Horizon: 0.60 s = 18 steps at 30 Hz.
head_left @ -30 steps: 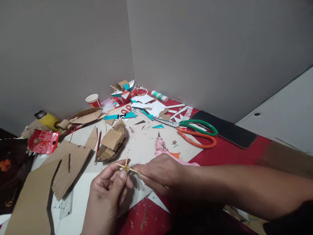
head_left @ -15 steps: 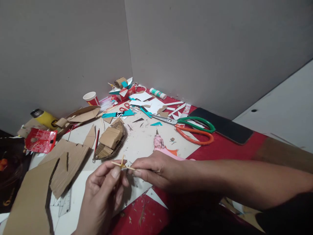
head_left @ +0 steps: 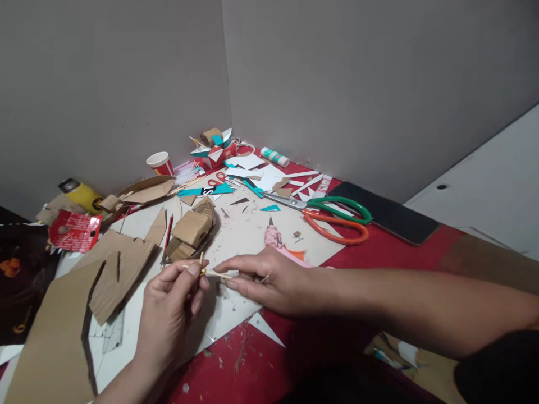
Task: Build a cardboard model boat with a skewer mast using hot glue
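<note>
My left hand [head_left: 170, 311] pinches a small cross of thin wooden sticks [head_left: 205, 272] between thumb and forefinger. My right hand [head_left: 269, 280] pinches the right end of the same cross with its fingertips. The cross hangs just in front of a small cardboard boat model [head_left: 191, 233] that lies on a white sheet [head_left: 248, 235]. A pink glue gun [head_left: 275, 241] lies just behind my right hand.
Large scissors with green and orange handles [head_left: 337, 219] lie at the back right beside a black phone [head_left: 385, 213]. Cardboard sheets [head_left: 113, 275] cover the left. A red paper cup [head_left: 160, 164], a glue stick [head_left: 274, 156], a yellow bottle [head_left: 82, 193] and paper scraps crowd the corner.
Both hands have carried the stick cross up and to the left, closer to the cardboard boat. The grip on it has not changed.
</note>
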Motion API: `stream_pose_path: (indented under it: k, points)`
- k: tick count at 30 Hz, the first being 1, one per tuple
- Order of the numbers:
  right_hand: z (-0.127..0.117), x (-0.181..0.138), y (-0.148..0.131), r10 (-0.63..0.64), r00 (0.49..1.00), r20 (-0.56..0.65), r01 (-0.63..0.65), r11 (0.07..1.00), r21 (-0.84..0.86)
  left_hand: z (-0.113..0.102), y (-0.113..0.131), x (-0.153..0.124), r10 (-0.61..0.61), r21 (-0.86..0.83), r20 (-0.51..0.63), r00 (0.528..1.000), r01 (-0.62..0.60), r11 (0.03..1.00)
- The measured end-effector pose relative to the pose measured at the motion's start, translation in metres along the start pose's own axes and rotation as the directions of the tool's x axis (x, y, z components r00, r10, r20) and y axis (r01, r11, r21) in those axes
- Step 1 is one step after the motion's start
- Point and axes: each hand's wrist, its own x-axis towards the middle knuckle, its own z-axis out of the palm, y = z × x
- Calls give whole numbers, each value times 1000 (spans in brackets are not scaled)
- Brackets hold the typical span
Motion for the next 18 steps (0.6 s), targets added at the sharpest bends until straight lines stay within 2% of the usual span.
stream_pose_path:
  k: [6, 11, 14, 18]
  points:
    - [5, 0, 1, 30, 999, -18, -30, 999, 27, 10, -4, 0, -18, -50, 27, 999, 20, 999]
    - [1, 3, -4, 37, 997, 72, -43, 996, 73, 13, -6, 4, -45, -130, 72, 996, 55, 990]
    - [1, 4, -5, 52, 995, 82, -58, 996, 74, 14, -8, 4, -72, -175, 98, 993, 89, 981]
    - [1, 3, -4, 54, 991, 123, -64, 995, 72, 14, -11, 5, -65, -171, 125, 990, 86, 982]
